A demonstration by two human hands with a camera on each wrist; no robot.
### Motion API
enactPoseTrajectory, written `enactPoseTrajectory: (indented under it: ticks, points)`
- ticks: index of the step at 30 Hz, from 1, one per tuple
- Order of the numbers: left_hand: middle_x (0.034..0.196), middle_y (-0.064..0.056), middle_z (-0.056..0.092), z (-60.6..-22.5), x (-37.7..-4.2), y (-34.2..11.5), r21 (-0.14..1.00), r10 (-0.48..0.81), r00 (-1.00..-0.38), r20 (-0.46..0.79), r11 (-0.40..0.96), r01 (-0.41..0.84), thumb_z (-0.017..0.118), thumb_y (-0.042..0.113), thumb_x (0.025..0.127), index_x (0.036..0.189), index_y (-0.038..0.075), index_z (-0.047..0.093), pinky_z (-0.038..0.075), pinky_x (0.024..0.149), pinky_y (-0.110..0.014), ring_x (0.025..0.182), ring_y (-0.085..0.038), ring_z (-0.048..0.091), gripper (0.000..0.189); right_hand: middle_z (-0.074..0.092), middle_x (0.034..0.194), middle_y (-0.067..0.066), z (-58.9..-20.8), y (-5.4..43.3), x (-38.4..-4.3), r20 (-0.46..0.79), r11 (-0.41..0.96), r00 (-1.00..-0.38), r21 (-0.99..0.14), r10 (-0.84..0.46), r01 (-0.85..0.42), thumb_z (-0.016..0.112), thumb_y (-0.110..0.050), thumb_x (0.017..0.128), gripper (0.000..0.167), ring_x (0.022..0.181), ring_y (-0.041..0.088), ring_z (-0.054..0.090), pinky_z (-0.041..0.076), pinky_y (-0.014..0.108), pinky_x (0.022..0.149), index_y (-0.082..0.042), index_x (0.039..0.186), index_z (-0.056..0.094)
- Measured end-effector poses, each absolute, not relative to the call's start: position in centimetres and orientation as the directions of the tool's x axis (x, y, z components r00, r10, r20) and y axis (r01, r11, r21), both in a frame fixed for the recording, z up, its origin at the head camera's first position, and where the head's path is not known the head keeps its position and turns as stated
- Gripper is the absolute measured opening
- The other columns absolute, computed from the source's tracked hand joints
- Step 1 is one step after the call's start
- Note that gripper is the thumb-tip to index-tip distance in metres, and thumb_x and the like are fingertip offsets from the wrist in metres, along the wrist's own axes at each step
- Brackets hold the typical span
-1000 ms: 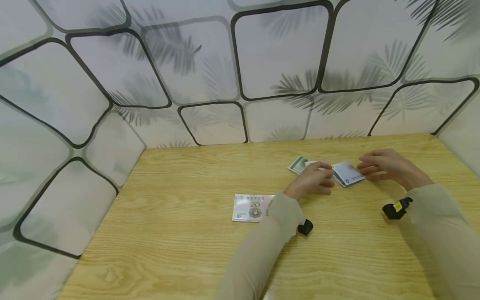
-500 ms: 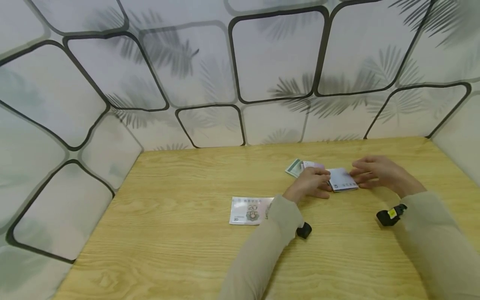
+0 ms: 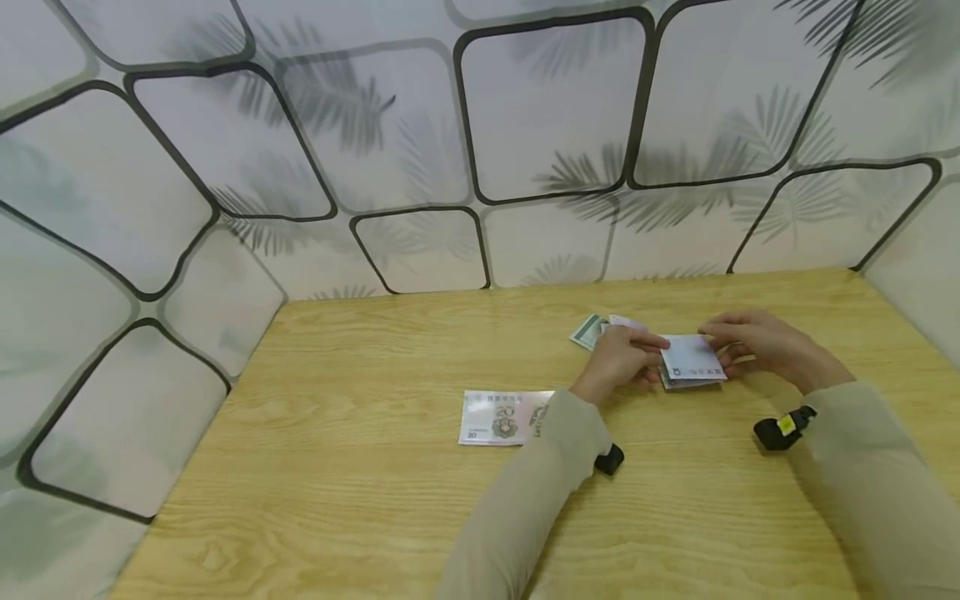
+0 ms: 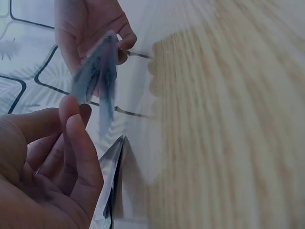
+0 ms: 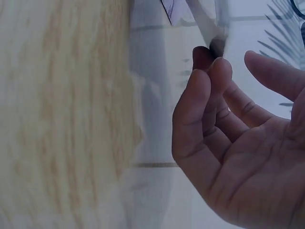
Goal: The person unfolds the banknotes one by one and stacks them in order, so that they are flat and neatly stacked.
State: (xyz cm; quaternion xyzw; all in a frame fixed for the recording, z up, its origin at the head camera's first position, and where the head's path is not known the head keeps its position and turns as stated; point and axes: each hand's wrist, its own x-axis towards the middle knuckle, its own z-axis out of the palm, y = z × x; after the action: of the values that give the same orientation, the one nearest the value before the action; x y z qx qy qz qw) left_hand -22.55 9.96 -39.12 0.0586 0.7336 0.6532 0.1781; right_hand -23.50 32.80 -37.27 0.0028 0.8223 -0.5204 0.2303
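Pinching the left edge of a folded pale-blue banknote (image 3: 693, 357) in the left hand (image 3: 618, 360), with fingertips gathered close. At the opposite edge with the right hand (image 3: 765, 342), fingers loosely bent and thumb apart from them in the right wrist view; cannot tell whether gripping the paper or only resting against it. Located between both hands, over the right part of the table (image 3: 337, 483).

Partly hidden behind the left hand: a green banknote (image 3: 587, 331) and a pinkish banknote (image 3: 628, 322), overlapping. Covered at its right end by the left sleeve (image 3: 517, 500): a 20 banknote (image 3: 498, 418), flat, with 20 legible. Blurred to a streak in the right wrist view, and too small to read surely in the head view: printing on the folded one.

Thin, creased paper, layered along the lower edge and wedge-shaped from the left wrist; yellowish wood grain below; loose beige cloth at both arms.
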Motion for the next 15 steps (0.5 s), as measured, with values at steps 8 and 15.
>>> enactPoseTrajectory:
  ticks: [8,15]
  points:
    - [0.078,-0.016,0.072,-38.8,-22.6,9.9,0.978,0.299,-0.950,-0.091,0.207,-0.028,0.075,0.007,0.093,0.089,0.004,0.079,0.051,0.047,-0.023,0.051,-0.012,0.056,0.007,0.060,0.111,0.004,-37.3,32.7,-23.5,-0.352,0.451,-0.897,-0.868,-0.267,0.207,0.044,-0.031,0.111,0.055,0.088,0.014,0.064,0.059,0.037,0.077,0.012,0.144,0.040]
    - [0.071,-0.002,0.068,-38.6,-22.7,10.0,0.947,0.269,-0.962,-0.041,0.318,0.048,0.075,0.012,0.094,0.089,0.003,0.079,0.038,0.041,-0.019,0.045,-0.008,0.045,0.010,0.050,0.134,0.021,-36.8,31.7,-23.3,-0.333,0.442,-0.893,-0.879,-0.303,0.178,0.037,-0.039,0.111,0.067,0.101,0.012,0.061,0.058,0.043,0.082,0.014,0.151,0.027]
